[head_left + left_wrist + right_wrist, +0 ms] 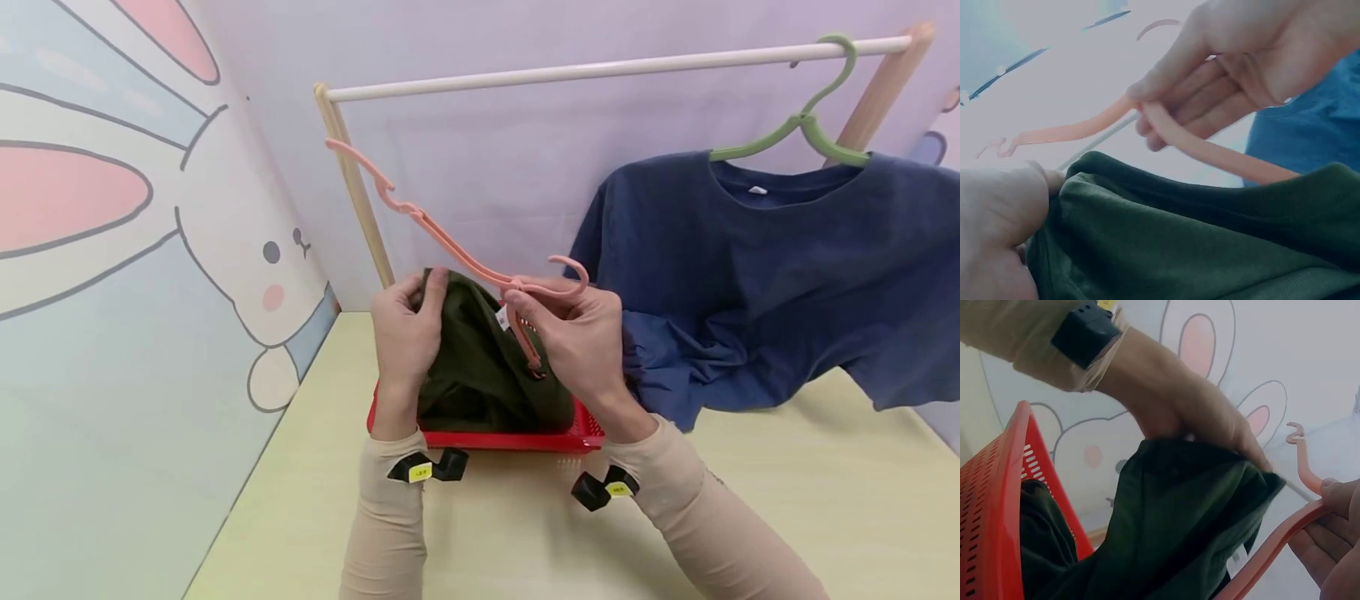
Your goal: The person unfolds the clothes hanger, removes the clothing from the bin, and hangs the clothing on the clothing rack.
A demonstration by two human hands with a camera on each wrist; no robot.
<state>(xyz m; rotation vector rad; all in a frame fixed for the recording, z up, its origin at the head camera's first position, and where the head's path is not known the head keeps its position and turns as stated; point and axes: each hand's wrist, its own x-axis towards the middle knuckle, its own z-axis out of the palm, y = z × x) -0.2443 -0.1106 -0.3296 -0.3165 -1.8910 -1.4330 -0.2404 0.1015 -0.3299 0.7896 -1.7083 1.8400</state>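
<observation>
My left hand point(406, 337) pinches the neckline edge of a dark green shirt point(472, 375), lifting it above a red basket point(495, 442). Between the thumb and fingers of my right hand point(583, 337) is a pink clothes hanger point(457, 248), gripped near its centre just below the hook. One hanger arm points up and left, outside the shirt; the other slants down at the neck opening, by a white label point(503, 317). In the left wrist view, the lower end of the hanger point(1222, 159) passes behind the green collar edge. The rest of the shirt point(1044, 522) lies in the basket.
A rack with a white rail point(600, 72) and wooden posts stands behind. From its right end a navy T-shirt point(787, 275) hangs on a green hanger point(806, 125), its lower part reaching the pale table point(510, 533). A wall with rabbit drawings point(247, 242) borders the left.
</observation>
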